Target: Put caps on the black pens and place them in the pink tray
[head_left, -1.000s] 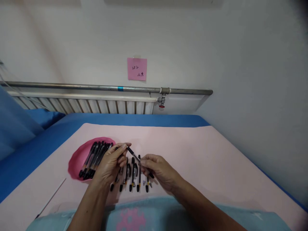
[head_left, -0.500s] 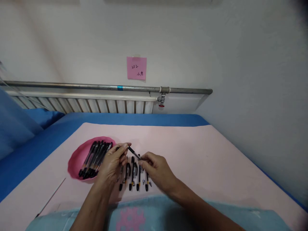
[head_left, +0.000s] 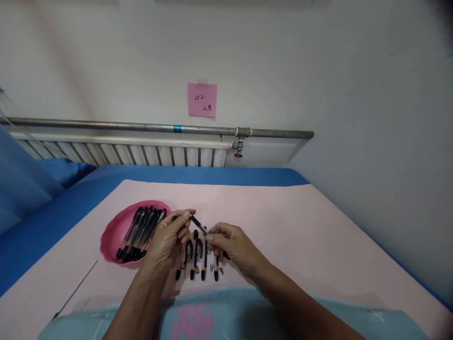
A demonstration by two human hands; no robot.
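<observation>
Both hands hold one black pen (head_left: 198,225) above the pink sheet (head_left: 283,222). My left hand (head_left: 168,242) pinches its upper left end with closed fingers. My right hand (head_left: 230,245) is closed round the lower right part. Under the hands, several loose pens and pen parts (head_left: 198,257) lie in a row on the sheet. A pink bowl (head_left: 113,233) to the left holds several assembled black pens (head_left: 139,231).
A thin white refill (head_left: 76,290) lies at the lower left of the sheet. Blue bedding (head_left: 53,212) surrounds the sheet, with a radiator (head_left: 141,156) and pipe (head_left: 106,126) behind. A pink sticky note (head_left: 201,99) hangs on the wall. A light blue towel (head_left: 198,321) lies nearest me.
The hands stay almost in place, working the pen between them; the pen's tilt and the right hand's grip shift slightly.
</observation>
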